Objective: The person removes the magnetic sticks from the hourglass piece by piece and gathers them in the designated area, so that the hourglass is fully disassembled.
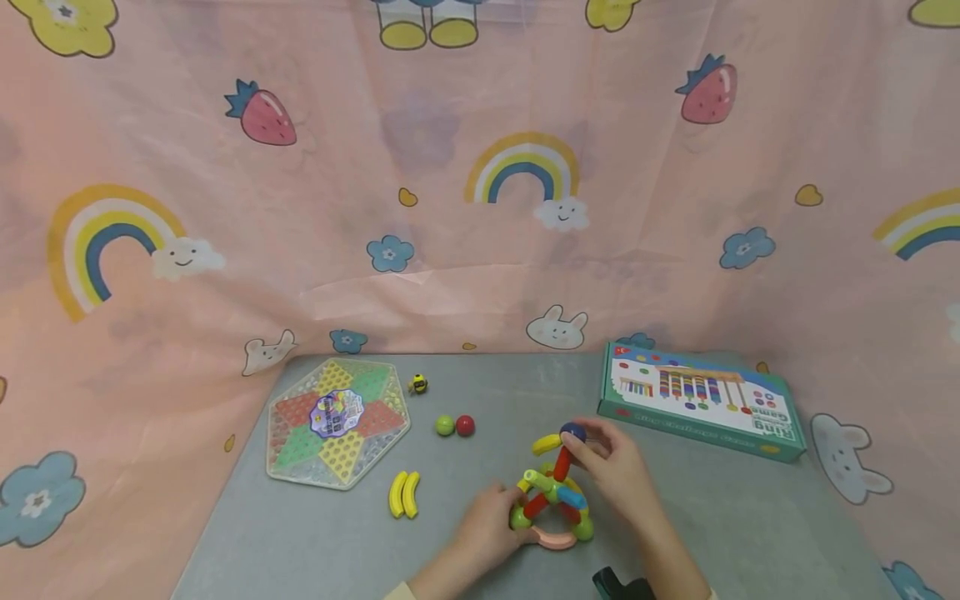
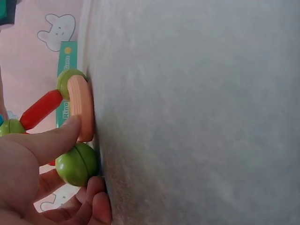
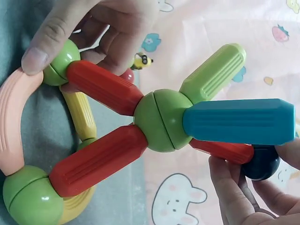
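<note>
A structure of magnetic sticks and balls stands on the grey table, its green centre ball (image 3: 164,120) joined to red, light green and blue sticks. My left hand (image 1: 491,521) grips a green corner ball (image 2: 77,164) at its base, thumb against the pink curved stick (image 2: 80,108). On the upper far side, my right hand (image 1: 611,462) pinches a dark blue ball (image 1: 573,432) with thumb and fingers. That ball sits at the end of a red stick (image 1: 562,464). A yellow curved stick (image 1: 546,444) points left from the ball in the head view.
Two yellow curved sticks (image 1: 403,495) lie left of my left hand. Behind them are a green ball (image 1: 445,425), a red ball (image 1: 465,426) and a small bee figure (image 1: 418,383). A hexagonal star-patterned board (image 1: 337,423) lies at left, a green-edged toy box (image 1: 701,400) at back right.
</note>
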Action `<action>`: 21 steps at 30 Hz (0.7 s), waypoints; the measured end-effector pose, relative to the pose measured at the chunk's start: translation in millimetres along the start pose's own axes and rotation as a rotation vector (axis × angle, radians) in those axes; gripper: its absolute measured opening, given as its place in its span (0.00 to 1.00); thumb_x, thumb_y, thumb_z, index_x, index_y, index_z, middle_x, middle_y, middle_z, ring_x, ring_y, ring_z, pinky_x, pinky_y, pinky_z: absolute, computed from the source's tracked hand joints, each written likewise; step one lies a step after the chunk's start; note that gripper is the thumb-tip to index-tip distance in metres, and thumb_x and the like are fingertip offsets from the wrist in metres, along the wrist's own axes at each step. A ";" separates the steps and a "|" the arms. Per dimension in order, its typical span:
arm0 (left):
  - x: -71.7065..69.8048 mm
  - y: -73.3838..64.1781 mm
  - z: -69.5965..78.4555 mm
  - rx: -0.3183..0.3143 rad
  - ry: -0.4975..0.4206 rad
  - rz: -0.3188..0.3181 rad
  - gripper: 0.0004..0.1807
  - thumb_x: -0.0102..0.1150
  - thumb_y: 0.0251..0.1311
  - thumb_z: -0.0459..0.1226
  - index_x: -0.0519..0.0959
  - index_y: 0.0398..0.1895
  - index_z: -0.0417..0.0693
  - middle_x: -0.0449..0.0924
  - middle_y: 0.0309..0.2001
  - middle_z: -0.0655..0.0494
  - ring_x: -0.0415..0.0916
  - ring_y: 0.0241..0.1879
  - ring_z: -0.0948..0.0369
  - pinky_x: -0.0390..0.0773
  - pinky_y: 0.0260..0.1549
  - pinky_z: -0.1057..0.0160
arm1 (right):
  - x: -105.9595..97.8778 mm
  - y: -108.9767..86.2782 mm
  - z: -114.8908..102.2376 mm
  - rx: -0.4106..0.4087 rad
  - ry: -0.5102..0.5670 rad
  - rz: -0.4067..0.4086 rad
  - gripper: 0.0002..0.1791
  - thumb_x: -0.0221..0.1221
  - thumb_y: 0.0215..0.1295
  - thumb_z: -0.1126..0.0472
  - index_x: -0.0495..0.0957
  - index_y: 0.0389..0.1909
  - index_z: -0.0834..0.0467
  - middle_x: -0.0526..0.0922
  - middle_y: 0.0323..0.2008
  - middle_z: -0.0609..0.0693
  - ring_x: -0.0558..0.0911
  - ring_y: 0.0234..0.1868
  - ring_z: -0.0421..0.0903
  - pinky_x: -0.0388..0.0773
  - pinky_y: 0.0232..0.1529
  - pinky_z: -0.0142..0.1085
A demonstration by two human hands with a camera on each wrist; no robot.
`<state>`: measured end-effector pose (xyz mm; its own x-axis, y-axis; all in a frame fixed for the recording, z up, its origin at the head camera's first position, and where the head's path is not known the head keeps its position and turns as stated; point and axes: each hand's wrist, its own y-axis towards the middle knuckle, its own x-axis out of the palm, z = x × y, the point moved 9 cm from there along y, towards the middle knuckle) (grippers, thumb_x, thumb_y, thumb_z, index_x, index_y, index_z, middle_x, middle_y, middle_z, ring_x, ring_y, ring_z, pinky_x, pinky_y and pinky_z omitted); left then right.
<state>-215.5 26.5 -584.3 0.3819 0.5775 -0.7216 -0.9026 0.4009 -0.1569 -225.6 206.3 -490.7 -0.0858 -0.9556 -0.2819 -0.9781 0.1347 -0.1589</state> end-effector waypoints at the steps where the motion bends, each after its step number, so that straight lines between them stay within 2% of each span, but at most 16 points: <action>1: 0.6 -0.6 -0.4 -0.004 -0.011 -0.006 0.25 0.80 0.45 0.50 0.85 0.46 0.52 0.71 0.32 0.64 0.66 0.29 0.65 0.67 0.26 0.67 | 0.7 0.8 -0.3 -0.007 -0.009 -0.004 0.28 0.62 0.69 0.44 0.74 0.63 0.55 0.80 0.59 0.57 0.84 0.55 0.52 0.83 0.53 0.43; 8: 4.8 -1.5 2.3 0.005 -0.039 -0.040 0.27 0.83 0.41 0.39 0.86 0.49 0.46 0.71 0.32 0.62 0.65 0.30 0.66 0.68 0.29 0.68 | 1.7 3.7 -2.6 -0.053 -0.037 -0.023 0.31 0.61 0.68 0.40 0.74 0.63 0.56 0.81 0.58 0.58 0.85 0.53 0.51 0.83 0.53 0.44; 11: 3.5 -2.5 4.4 0.010 -0.047 -0.002 0.25 0.82 0.41 0.37 0.87 0.47 0.43 0.71 0.32 0.62 0.64 0.30 0.66 0.67 0.28 0.68 | 2.8 5.8 -4.1 -0.063 -0.034 -0.038 0.30 0.62 0.68 0.41 0.74 0.63 0.55 0.82 0.57 0.57 0.85 0.53 0.50 0.83 0.53 0.46; 17: -0.3 -5.2 10.2 0.015 -0.047 0.122 0.23 0.83 0.39 0.38 0.88 0.43 0.44 0.73 0.31 0.61 0.66 0.29 0.66 0.67 0.27 0.68 | 5.2 13.6 -9.1 -0.106 -0.051 -0.060 0.31 0.61 0.68 0.40 0.75 0.64 0.55 0.83 0.54 0.56 0.85 0.52 0.50 0.83 0.53 0.43; 19: 0.7 -4.4 11.7 0.006 -0.051 0.123 0.25 0.84 0.39 0.38 0.87 0.45 0.44 0.75 0.32 0.60 0.68 0.31 0.66 0.70 0.29 0.68 | 5.7 16.0 -10.0 -0.114 -0.058 -0.064 0.31 0.61 0.68 0.41 0.75 0.64 0.55 0.83 0.53 0.56 0.85 0.52 0.50 0.83 0.53 0.42; 21: 1.1 -2.5 10.5 -0.013 -0.071 0.087 0.30 0.83 0.39 0.35 0.84 0.51 0.44 0.76 0.33 0.61 0.69 0.32 0.65 0.71 0.31 0.67 | 6.1 17.5 -10.8 -0.115 -0.061 -0.065 0.31 0.61 0.69 0.41 0.75 0.64 0.56 0.83 0.53 0.56 0.85 0.52 0.51 0.83 0.53 0.43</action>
<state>-210.8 33.6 -577.6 0.3147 0.6587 -0.6834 -0.9353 0.3379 -0.1050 -245.3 200.0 -485.0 -0.0131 -0.9431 -0.3323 -0.9968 0.0387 -0.0706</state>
